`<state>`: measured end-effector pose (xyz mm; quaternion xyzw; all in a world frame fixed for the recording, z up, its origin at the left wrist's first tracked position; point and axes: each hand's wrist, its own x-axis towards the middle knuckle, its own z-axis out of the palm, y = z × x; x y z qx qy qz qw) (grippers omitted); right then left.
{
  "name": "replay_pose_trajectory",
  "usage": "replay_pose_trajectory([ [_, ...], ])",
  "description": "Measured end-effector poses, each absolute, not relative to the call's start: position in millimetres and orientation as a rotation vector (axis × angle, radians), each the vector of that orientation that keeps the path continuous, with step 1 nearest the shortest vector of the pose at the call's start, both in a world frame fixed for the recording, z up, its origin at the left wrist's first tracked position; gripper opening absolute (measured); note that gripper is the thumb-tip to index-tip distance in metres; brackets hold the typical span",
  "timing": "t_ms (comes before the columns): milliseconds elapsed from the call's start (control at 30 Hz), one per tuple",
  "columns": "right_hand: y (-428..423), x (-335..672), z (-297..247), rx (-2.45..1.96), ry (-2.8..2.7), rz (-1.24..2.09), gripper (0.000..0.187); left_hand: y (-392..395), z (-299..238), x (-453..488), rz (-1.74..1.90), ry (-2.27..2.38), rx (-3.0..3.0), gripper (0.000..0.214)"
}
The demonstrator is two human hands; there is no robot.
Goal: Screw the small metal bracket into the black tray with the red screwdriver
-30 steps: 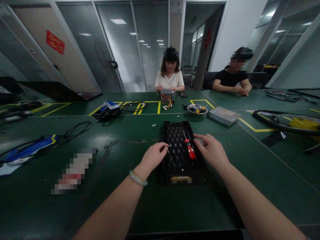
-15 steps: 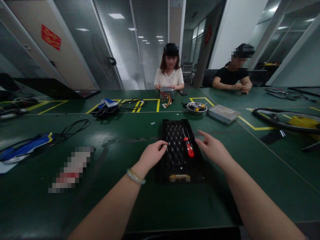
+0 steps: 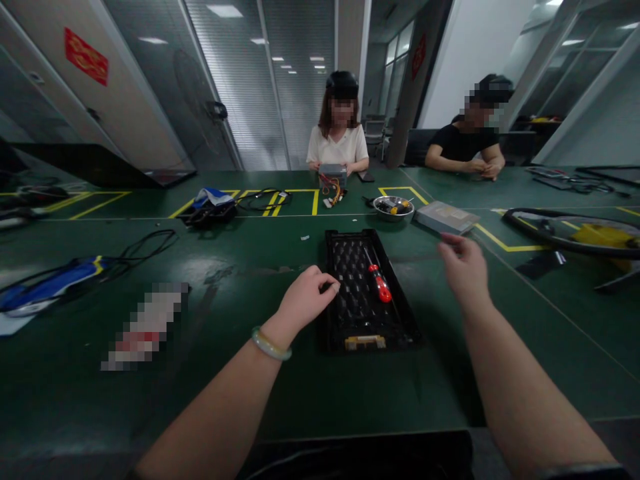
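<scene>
A black ribbed tray [image 3: 350, 235] lies lengthwise on the green table in front of me. A red-handled screwdriver [image 3: 381, 285] rests inside it, and a yellow tab [image 3: 365, 342] sits at its near end. My left hand [image 3: 306, 299], with a pale bangle on the wrist, rests at the tray's left rim, thumb and forefinger pinched together; what they pinch is too small to make out. My right hand [image 3: 465, 270] hovers to the right of the tray, apart from it, fingers loosely stretched and holding nothing.
A metal bowl [image 3: 393, 208] with small parts and a flat grey drive [image 3: 445, 217] lie beyond the tray. Cables and a blue pouch [image 3: 213, 200] lie at the left, a black ring [image 3: 570, 233] at the right. Two people sit across the table.
My right hand has left the screwdriver and swung right and away, off the tray. My left hand stays pinched at the tray's left rim. The view has tilted slightly.
</scene>
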<state>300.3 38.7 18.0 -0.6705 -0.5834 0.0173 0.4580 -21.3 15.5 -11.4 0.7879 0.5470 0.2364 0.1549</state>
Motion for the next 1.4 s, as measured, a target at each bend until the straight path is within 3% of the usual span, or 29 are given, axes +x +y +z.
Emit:
replay_pose_trajectory([
  [100,25,248,6,-1.554,-2.045,0.043,0.040,8,-8,-18,0.659,1.511,2.407,0.028],
  [167,16,227,2,-1.523,-2.262,0.028,0.044,4,-8,-14,0.635,1.501,2.483,0.024],
  [267,10,217,2,-1.529,-2.355,-0.039,0.048,4,-11,-7,0.615,1.556,2.539,0.024],
  [600,6,217,12,-1.196,-2.631,-0.035,0.014,9,-13,2,0.452,1.557,2.610,0.022],
  [1100,8,222,14,-1.194,-2.616,0.119,0.017,9,-4,-11,0.426,1.406,2.437,0.020],
  [1400,-6,212,18,-1.071,-2.557,0.452,0.016,-2,20,-24,0.058,1.135,2.344,0.022],
])
